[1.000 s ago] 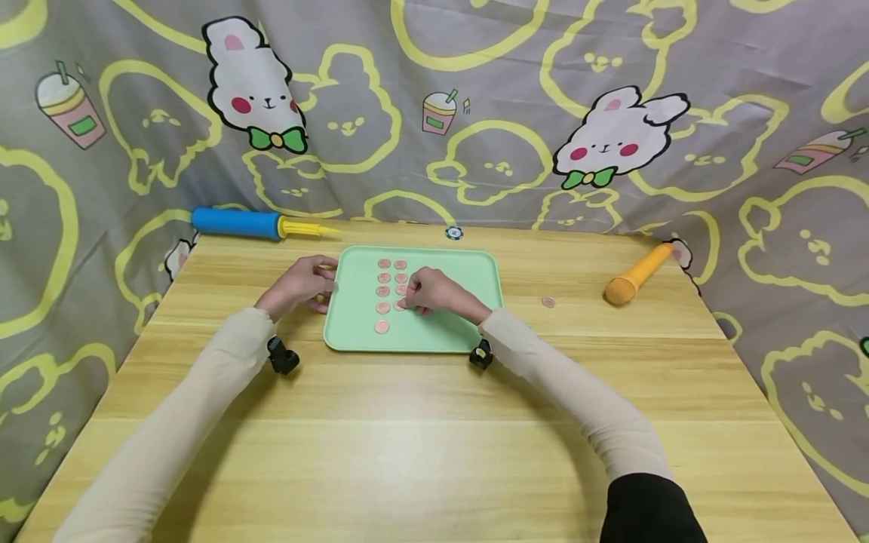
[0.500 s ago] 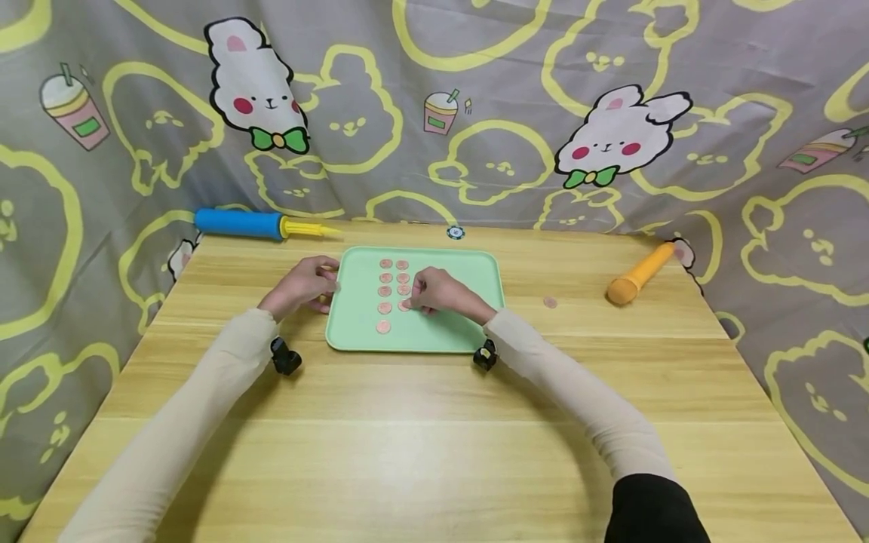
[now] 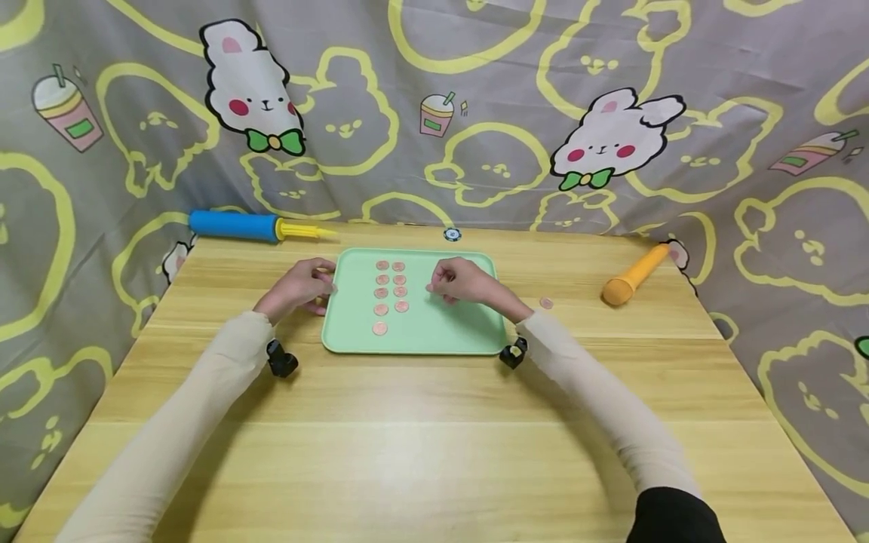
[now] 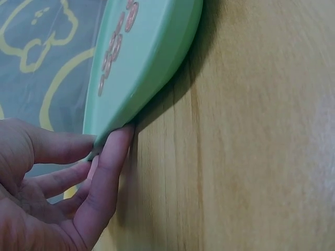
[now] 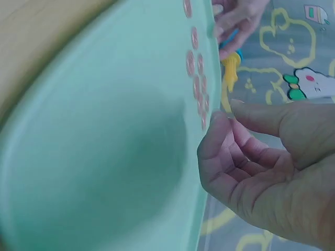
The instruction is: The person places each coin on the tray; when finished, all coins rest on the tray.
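A light green tray lies on the table with several copper coins on its left half, in two columns. My left hand holds the tray's left edge; in the left wrist view the thumb is at the rim and a finger lies against its side. Over the tray, right of the coins, hovers my right hand, its fingers loosely curled. In the right wrist view a small gap separates thumb and forefinger, with nothing seen between them. One more coin lies on the table right of the tray.
A blue hand pump with a yellow nozzle lies at the back left. Behind the tray is a small poker chip. An orange toy microphone lies at the right. A patterned curtain closes off the table's back.
My right hand has let go of the lowest coin in the right column and moved right and slightly back. The coin stays on the tray. My left hand keeps its place on the rim.
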The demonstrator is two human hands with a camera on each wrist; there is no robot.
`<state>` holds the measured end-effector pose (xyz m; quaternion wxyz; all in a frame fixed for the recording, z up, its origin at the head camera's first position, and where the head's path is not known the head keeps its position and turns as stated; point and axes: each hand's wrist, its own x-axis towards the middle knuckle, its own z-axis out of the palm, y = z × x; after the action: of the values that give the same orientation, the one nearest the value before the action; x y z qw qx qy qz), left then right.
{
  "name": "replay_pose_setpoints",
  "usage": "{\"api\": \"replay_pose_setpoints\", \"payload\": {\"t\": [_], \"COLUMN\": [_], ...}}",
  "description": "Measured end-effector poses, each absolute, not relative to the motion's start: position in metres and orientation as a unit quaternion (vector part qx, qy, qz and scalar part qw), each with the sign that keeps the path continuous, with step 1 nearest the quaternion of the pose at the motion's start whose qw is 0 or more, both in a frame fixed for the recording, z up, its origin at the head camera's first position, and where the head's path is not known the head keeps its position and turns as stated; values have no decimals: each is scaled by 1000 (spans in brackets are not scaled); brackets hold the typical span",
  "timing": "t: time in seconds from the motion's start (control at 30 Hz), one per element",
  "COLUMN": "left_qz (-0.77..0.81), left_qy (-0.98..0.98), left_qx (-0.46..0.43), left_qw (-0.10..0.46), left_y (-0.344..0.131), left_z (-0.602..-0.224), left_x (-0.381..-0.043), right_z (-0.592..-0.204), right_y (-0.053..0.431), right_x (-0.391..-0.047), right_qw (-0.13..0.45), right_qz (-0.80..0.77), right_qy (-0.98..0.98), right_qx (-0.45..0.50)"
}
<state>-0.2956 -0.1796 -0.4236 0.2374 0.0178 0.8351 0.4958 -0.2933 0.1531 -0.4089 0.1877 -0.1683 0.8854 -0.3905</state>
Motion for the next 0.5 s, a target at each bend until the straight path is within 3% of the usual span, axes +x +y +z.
{"api": "replay_pose_setpoints", "payload": {"t": [0.5], "left_qz": [491], "left_qy": [840], "left_qx": [17], "left_qw": [231], "left_y": [-177], "left_z": [-425], "left_x": [-295], "right_z": [-400], "right_y": [227], "right_x": [-278], "right_qw": [164], "right_qz": [-422], "right_qy": [882], "right_qx": [-131]}}
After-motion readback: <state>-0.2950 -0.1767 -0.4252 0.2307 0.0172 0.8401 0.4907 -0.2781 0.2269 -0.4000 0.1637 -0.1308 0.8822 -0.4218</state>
